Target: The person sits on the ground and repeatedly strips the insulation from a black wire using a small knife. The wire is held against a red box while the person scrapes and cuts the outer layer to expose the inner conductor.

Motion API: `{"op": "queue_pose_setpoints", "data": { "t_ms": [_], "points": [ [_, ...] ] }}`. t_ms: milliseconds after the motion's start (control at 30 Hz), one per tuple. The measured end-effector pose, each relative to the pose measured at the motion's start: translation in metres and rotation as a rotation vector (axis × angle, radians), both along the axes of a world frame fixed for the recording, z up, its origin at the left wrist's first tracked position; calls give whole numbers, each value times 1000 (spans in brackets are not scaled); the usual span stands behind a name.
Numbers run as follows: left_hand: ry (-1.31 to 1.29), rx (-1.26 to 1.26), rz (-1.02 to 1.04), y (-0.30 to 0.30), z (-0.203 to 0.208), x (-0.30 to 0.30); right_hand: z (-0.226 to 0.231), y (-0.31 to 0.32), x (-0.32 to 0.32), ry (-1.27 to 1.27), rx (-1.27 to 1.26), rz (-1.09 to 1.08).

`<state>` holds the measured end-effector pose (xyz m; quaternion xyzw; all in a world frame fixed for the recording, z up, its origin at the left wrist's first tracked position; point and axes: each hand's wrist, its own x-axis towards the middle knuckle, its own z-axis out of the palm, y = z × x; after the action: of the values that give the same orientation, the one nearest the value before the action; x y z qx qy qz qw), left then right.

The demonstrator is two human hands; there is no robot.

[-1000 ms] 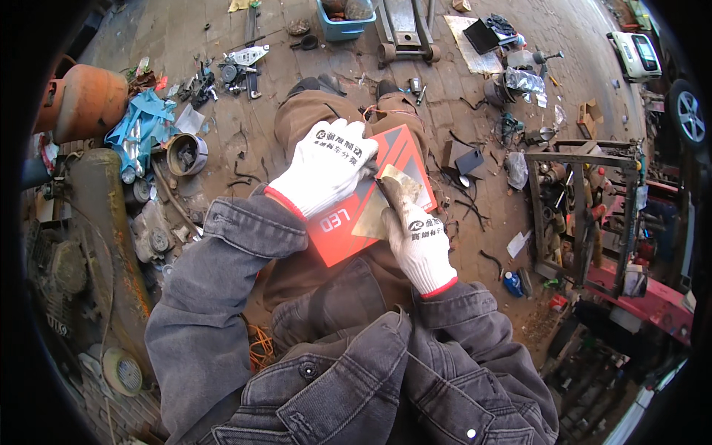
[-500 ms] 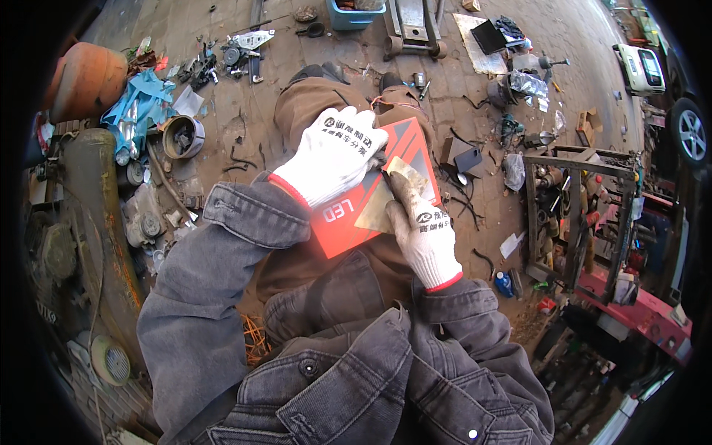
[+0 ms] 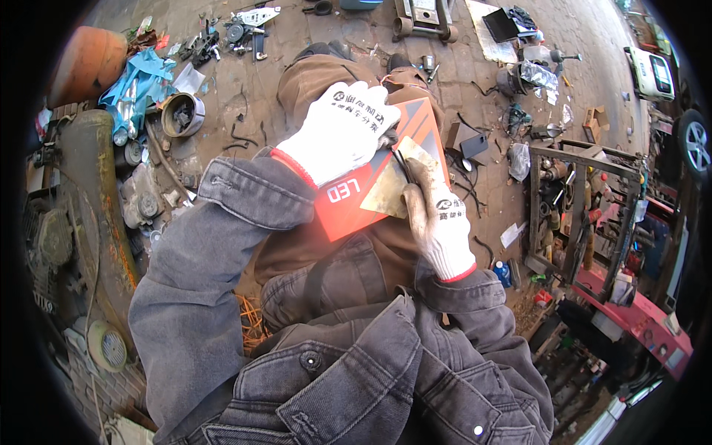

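A red and grey box (image 3: 334, 221) lies flat across my lap, with a worn yellowish sheet (image 3: 385, 194) on top of it. My left hand (image 3: 343, 135), in a white knitted glove with a red cuff, rests over the box's far left part. Its fingers are curled and their tips close on something dark that I cannot make out. My right hand (image 3: 436, 211), gloved alike with soiled fingers, lies at the sheet's right side. Between its thumb and fingers it pinches a thin black wire-like piece (image 3: 401, 165), which runs toward the left fingertips.
Black cables and a small open box (image 3: 469, 142) lie on the brick ground at right, before a metal rack (image 3: 575, 196) of tools. An orange tank (image 3: 90, 67), blue plastic (image 3: 137, 95) and a round tin (image 3: 183, 116) stand at left. A floor jack (image 3: 425, 18) is ahead.
The view has shifted slightly. My right hand has moved a little away from the left fingertips, and more of the thin black piece shows between them. The box stays on my lap.
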<state>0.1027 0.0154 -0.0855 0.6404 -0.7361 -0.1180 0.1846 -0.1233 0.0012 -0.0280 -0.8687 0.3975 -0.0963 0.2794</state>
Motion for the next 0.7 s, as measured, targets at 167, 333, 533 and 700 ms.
{"op": "queue_pose_setpoints", "data": {
  "t_ms": [167,333,533,700],
  "points": [
    [-21,86,-3,-1,6,0,-3,-3,-3,20,17,4],
    [-32,182,-13,-4,14,0,-6,-9,-2,78,50,0],
    [-51,143,0,-2,11,0,-12,-15,-11,59,40,73],
    [-55,-48,3,-1,-1,-1,-13,-18,-15,133,48,117]
  ]
}}
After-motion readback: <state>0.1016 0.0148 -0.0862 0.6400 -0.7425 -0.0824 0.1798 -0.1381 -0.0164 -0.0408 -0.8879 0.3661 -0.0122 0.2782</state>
